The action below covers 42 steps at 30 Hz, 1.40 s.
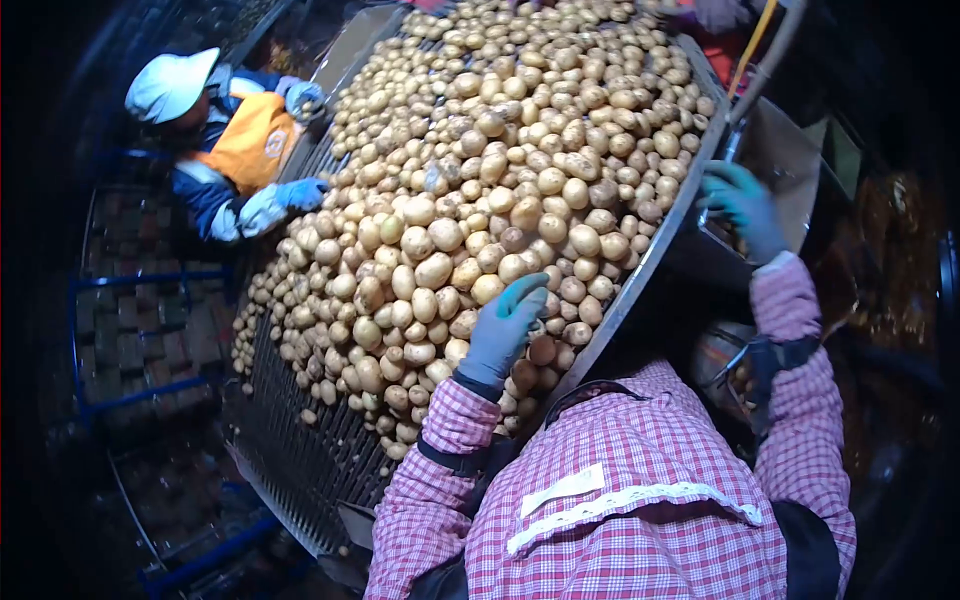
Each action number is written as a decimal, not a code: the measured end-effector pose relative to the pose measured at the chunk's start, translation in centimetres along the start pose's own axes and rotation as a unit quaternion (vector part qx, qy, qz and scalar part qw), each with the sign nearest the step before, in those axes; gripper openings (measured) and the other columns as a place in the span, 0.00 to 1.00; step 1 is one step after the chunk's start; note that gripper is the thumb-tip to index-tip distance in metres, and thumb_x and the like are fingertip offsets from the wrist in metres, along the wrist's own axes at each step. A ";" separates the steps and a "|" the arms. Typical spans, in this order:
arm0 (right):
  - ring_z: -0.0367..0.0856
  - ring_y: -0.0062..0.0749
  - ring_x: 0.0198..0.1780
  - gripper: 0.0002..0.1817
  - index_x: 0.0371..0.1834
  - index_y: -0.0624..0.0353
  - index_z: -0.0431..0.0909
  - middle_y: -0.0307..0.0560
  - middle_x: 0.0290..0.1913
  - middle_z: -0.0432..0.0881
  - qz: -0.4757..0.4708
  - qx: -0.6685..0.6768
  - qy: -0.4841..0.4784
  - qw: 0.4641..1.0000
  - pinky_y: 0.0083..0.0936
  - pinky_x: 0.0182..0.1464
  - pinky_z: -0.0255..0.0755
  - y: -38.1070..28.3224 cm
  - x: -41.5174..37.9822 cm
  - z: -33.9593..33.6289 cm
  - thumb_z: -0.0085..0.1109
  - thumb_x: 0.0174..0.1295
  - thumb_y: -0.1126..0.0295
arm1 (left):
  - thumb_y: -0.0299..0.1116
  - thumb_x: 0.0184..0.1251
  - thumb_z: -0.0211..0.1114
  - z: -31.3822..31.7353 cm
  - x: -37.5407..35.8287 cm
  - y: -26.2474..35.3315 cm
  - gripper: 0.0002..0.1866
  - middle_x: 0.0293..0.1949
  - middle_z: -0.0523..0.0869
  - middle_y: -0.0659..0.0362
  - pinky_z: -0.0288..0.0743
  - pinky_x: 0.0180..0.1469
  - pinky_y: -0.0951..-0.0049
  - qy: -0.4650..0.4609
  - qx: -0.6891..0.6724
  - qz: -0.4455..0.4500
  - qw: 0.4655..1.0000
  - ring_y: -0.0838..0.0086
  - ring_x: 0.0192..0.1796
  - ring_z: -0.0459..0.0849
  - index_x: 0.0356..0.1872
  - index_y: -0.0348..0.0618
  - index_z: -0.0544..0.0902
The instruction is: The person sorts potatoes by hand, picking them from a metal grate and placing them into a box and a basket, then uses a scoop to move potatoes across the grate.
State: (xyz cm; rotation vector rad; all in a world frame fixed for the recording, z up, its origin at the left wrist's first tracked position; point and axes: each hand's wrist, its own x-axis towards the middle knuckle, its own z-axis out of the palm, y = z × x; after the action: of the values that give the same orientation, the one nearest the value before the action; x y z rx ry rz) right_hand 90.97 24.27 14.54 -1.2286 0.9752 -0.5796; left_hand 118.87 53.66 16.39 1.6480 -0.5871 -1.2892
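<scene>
My left hand (508, 318), in a grey glove with teal fingertips, lies on the near side of a large heap of potatoes (435, 270). Its fingers stretch over several of them, and the palm side is hidden. Beyond the heap's right edge, my right hand (745, 205), gloved the same way, hangs over an open bin or chute (785, 150). Its fingers are apart and bent a little, with nothing visible in them. The potatoes, pale brown and of mixed sizes, spread over a dark slatted conveyor (315, 450).
A metal side rail (640, 285) runs between my hands. Across the conveyor stands a co-worker (235, 150) in a white cap and blue gloves, one hand at the potatoes' edge. Parts of other people show at the top. Stacked crates (150, 330) stand at the left.
</scene>
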 end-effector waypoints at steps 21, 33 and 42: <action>0.87 0.34 0.44 0.28 0.56 0.55 0.83 0.51 0.46 0.87 -0.068 -0.180 -0.479 0.857 0.31 0.45 0.82 -2.8 8.3 34.3 0.70 0.50 0.58 | 0.31 0.73 0.63 -14.2 -0.6 4.3 0.19 0.56 0.85 0.54 0.77 0.58 0.72 0.359 0.152 0.127 0.912 0.73 0.54 0.82 0.61 0.35 0.80; 0.87 0.35 0.36 0.21 0.51 0.68 0.80 0.48 0.38 0.85 0.213 0.240 -0.338 0.884 0.28 0.37 0.84 1.2 9.7 17.8 0.52 0.76 0.57 | 0.28 0.53 0.66 -18.6 13.1 5.3 0.28 0.56 0.85 0.48 0.75 0.63 0.62 0.272 0.544 0.059 0.792 0.53 0.59 0.83 0.60 0.52 0.83; 0.83 0.39 0.55 0.18 0.55 0.57 0.81 0.49 0.56 0.83 -0.248 0.010 -0.460 0.852 0.31 0.50 0.84 1.6 5.3 20.6 0.69 0.64 0.64 | 0.22 0.59 0.61 -7.4 7.3 8.0 0.30 0.61 0.82 0.51 0.77 0.59 0.74 0.100 -0.128 0.076 0.984 0.70 0.58 0.82 0.66 0.32 0.75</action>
State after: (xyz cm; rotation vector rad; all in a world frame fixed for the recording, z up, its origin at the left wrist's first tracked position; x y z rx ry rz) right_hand 111.11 30.82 12.04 -1.5151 -0.1716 -0.3070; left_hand 129.52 46.89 19.96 1.4663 -0.3990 -1.0281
